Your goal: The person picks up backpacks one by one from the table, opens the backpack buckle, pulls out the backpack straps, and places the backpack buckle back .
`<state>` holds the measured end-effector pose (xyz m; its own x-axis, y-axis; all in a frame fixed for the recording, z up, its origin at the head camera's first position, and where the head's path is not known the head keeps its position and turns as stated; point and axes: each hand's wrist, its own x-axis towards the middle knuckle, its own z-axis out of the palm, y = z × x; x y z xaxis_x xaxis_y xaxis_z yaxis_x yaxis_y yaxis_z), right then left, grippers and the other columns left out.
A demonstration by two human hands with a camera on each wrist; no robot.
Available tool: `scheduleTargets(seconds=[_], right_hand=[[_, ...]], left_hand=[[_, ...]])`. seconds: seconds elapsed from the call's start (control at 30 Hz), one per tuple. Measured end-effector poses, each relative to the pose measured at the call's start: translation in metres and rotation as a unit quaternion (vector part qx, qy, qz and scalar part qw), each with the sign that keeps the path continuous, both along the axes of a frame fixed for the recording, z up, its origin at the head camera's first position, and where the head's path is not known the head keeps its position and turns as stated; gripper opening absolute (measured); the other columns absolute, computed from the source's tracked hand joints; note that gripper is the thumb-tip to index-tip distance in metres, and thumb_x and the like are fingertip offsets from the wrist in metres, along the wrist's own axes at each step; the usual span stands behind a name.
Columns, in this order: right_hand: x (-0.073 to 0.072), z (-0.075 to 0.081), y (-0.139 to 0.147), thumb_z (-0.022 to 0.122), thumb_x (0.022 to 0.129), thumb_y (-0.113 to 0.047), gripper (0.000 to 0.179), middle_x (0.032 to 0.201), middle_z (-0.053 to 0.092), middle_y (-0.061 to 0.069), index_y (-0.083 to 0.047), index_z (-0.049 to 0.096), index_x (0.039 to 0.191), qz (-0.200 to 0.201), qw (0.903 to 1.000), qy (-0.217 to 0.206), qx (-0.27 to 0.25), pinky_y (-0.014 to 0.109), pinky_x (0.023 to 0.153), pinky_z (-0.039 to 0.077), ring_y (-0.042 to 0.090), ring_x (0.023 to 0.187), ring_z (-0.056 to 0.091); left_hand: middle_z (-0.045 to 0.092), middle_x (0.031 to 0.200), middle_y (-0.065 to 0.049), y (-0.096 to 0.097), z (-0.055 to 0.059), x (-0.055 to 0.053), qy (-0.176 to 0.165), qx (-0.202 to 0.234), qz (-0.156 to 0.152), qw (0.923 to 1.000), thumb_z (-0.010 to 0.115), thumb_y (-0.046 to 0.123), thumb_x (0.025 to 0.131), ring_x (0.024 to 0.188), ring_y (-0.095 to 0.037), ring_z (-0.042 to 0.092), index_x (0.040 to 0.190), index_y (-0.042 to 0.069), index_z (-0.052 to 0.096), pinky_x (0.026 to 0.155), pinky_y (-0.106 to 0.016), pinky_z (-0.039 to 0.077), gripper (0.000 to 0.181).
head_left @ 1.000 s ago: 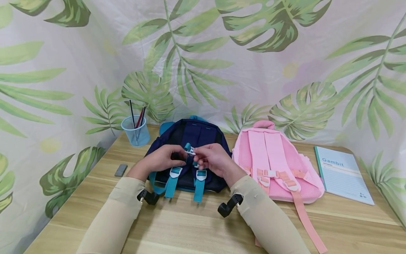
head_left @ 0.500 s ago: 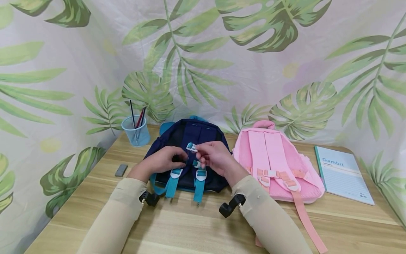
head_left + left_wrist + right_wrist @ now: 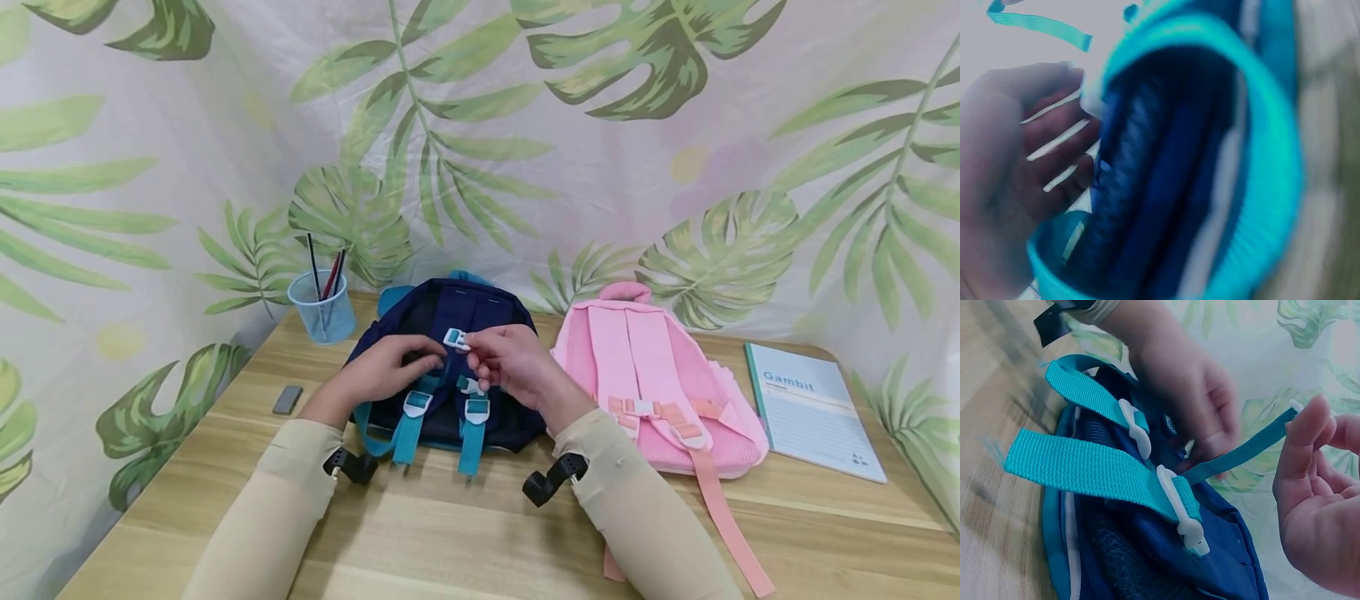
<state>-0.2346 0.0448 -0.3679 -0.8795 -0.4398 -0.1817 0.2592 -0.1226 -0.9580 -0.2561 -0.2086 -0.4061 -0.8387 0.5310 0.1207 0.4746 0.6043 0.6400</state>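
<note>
A navy backpack (image 3: 480,310) with teal straps lies on the table, back panel up. My right hand (image 3: 517,367) pinches a white plastic buckle (image 3: 454,338) between thumb and fingers, raised over the bag. From it a teal strap (image 3: 1241,450) runs taut down to the bag in the right wrist view. To the left, my left hand (image 3: 390,368) hovers over the backpack with loosely curved fingers; nothing shows in its grasp. Below, two white strap adjusters (image 3: 417,403) carry hanging teal ends. Another white clip (image 3: 472,386) sits under my right hand. The left wrist view is blurred.
A pink backpack (image 3: 626,350) lies to the right, its long strap (image 3: 727,525) trailing toward me. Beyond it is a notebook (image 3: 813,408). A blue mesh pen cup (image 3: 322,312) stands back left, with a grey eraser (image 3: 287,399) nearer. A leaf-print curtain (image 3: 465,150) backs the table.
My right hand has lifted the buckle slightly up and turned it flatter. My left hand has moved a little rightward and up, its fingers drawn nearer the strap.
</note>
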Motion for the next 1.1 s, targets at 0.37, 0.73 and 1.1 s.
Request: scheduleTargets(seconds=[0.37, 0.73, 1.1], right_hand=[[0.002, 0.001, 0.0, 0.058, 0.112, -0.019, 0.023, 0.072, 0.062, 0.0, 0.0, 0.07, 0.107, 0.019, 0.9997, 0.002, 0.014, 0.02, 0.057, 0.055, 0.009, 0.056, 0.053], [0.002, -0.011, -0.002, 0.054, 0.115, -0.017, 0.025, 0.078, 0.065, 0.0, 0.003, 0.069, 0.119, 0.02, 0.9997, -0.016, -0.004, 0.022, 0.062, 0.055, 0.011, 0.061, 0.053], [0.001, -0.011, -0.013, 0.055, 0.113, -0.009, 0.015, 0.077, 0.062, 0.0, 0.0, 0.067, 0.112, 0.029, 0.9994, 0.02, 0.006, 0.021, 0.06, 0.053, 0.011, 0.062, 0.052]], left_hand=[[0.073, 0.117, -0.004, 0.009, 0.038, 0.013, 0.068, 0.1, -0.022, 0.9924, 0.071, 0.015, 0.106, 0.103, -0.019, 0.063, 0.128, 0.013, 0.072, 0.088, -0.035, 0.053, 0.022], [0.073, 0.113, -0.009, 0.007, 0.03, 0.019, 0.055, 0.124, 0.018, 0.9906, 0.069, 0.013, 0.107, 0.099, -0.022, 0.065, 0.123, 0.007, 0.071, 0.086, -0.036, 0.054, 0.018], [0.073, 0.11, -0.007, 0.007, 0.028, 0.018, 0.072, 0.122, 0.003, 0.9898, 0.07, 0.012, 0.106, 0.096, -0.02, 0.063, 0.12, 0.008, 0.071, 0.083, -0.03, 0.053, 0.015]])
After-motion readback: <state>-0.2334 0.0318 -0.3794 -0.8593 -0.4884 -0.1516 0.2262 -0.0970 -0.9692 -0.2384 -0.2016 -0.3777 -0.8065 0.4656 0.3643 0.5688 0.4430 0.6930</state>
